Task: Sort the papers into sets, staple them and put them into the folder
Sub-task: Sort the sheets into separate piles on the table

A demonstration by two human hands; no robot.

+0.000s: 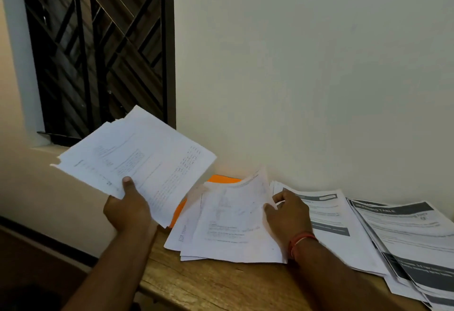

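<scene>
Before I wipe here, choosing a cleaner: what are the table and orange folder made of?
Table: wood or wood-look laminate, matte; pale grain lines show. Orange folder: likely thin card, flat, even colour; mostly hidden under papers, so unsure.

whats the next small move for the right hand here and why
Probably lift the top sheet fully off the middle pile and bring it to the stack. The right hand already pinches that sheet's raised right edge, and the left hand holds the stack above the table, its plain print looking similar.
</scene>
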